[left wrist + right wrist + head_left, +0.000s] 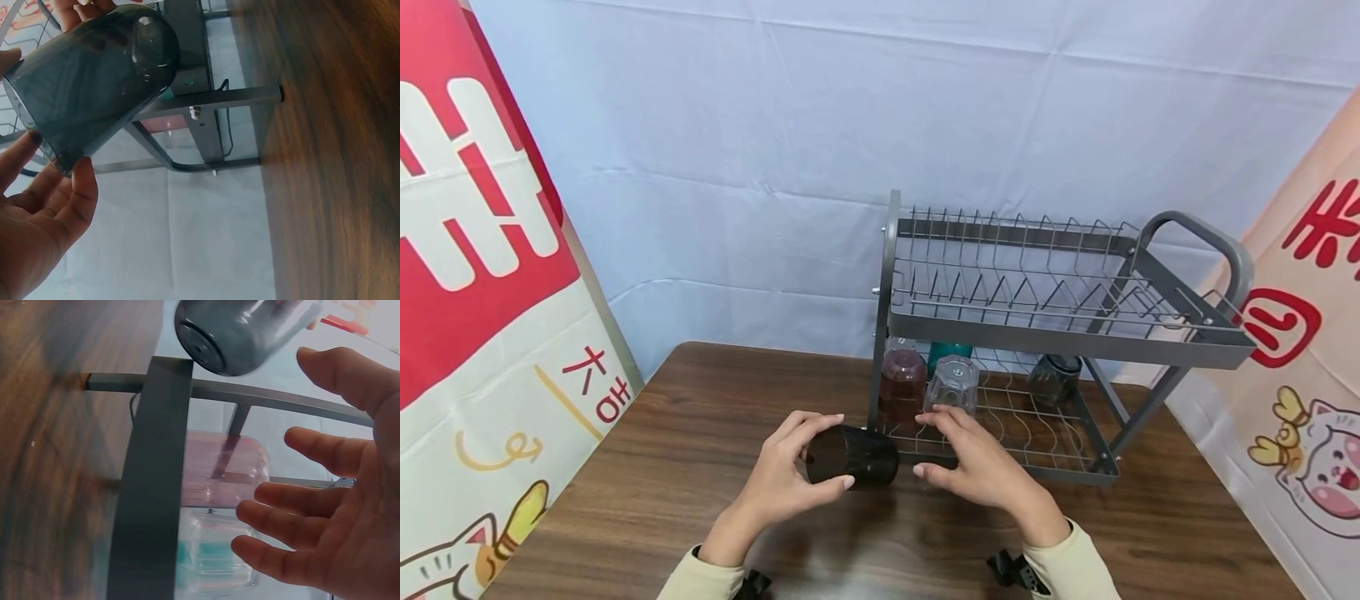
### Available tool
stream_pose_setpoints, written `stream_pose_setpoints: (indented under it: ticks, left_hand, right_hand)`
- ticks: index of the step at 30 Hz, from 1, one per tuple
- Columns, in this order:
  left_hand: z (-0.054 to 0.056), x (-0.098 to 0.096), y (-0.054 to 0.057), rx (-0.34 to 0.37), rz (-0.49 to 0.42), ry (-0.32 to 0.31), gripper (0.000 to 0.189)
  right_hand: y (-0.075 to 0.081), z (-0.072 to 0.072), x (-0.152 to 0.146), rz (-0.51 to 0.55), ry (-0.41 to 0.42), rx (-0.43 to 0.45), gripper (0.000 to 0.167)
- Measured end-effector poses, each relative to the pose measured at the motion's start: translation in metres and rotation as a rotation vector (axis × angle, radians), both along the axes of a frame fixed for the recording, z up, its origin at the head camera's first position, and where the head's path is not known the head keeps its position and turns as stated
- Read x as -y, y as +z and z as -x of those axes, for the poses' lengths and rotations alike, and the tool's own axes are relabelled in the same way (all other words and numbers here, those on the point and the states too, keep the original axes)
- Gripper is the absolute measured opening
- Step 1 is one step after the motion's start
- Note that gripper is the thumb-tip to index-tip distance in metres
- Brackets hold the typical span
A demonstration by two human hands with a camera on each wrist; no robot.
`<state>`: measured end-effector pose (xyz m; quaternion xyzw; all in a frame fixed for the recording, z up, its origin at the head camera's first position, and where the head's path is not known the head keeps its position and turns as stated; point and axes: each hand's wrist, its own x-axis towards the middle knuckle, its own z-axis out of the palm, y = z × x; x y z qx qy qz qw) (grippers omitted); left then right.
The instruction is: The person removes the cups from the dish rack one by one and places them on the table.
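Observation:
A dark, see-through cup [853, 456] lies sideways in the air in front of the rack's left end. My left hand [793, 467] grips it by the rim end, thumb below and fingers above; in the left wrist view the fingertips pinch the rim of the dark cup [94, 81]. To the right of the cup's base, my right hand [973, 462] is spread and holds nothing. The right wrist view shows a gap between the right hand [337, 506] and the dark cup [231, 337]. Behind them stands a grey two-tier dish rack [1067, 337].
On the rack's lower tier, a pink cup [902, 379], a clear cup [953, 383] and a teal cup [947, 352] stand at the left. A dark glass [1055, 379] is tilted at the right. Wire dividers line the upper tier. The wooden table [700, 417] meets a pale cloth backdrop [737, 167].

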<state>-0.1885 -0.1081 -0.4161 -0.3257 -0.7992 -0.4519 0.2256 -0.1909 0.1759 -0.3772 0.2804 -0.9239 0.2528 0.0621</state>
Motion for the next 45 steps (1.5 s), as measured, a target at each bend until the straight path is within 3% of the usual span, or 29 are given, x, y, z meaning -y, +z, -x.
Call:
stream_pose_setpoints:
  ticks: [10,16,26,36,45]
  left_hand:
    - [0.003,0.009,-0.001,0.020,0.049,0.045,0.064]
    - [0.007,0.012,-0.002,0.033,0.086,0.087,0.065]
    - [0.016,0.011,-0.007,0.119,0.105,0.131,0.063]
    - [0.028,0.012,-0.008,0.114,0.167,0.192,0.062]
    - [0.036,0.011,-0.007,0.150,0.234,0.228,0.061]
  right_hand:
    - [0.009,0.004,-0.003,-0.052,0.012,0.035,0.058]
    - [0.011,0.006,-0.003,-0.068,-0.022,0.071,0.058]
    - [0.015,0.011,-0.004,-0.105,-0.041,0.071,0.055]
    - [0.022,0.019,-0.003,-0.138,-0.062,0.133,0.053]
    - [0.025,0.026,-0.004,-0.129,-0.081,0.182,0.055]
